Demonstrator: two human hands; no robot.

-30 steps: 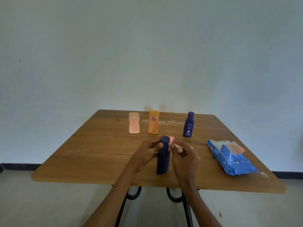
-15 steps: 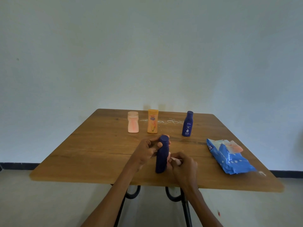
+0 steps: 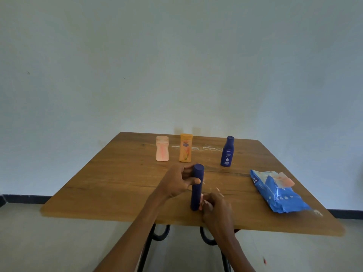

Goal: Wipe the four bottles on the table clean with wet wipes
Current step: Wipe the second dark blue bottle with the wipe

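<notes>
Wooden worktop [image 3: 110,185] carries everything. Blue wipes pack [image 3: 279,195] lies near right. Tall dark-blue bottle [image 3: 197,190] stands upright, near centre. Left hand [image 3: 177,181] grips its upper part; right hand [image 3: 217,210] pinches a pink wipe [image 3: 202,205] against its base. Far row, left to right: pink bottle [image 3: 162,148], orange bottle [image 3: 185,147], Nivea bottle [image 3: 227,151].

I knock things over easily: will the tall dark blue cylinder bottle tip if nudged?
Probably: the tall dark blue cylinder bottle is narrow with a small base. The left hand steadies its top, suggesting so. On its side, it would likely roll.
</notes>
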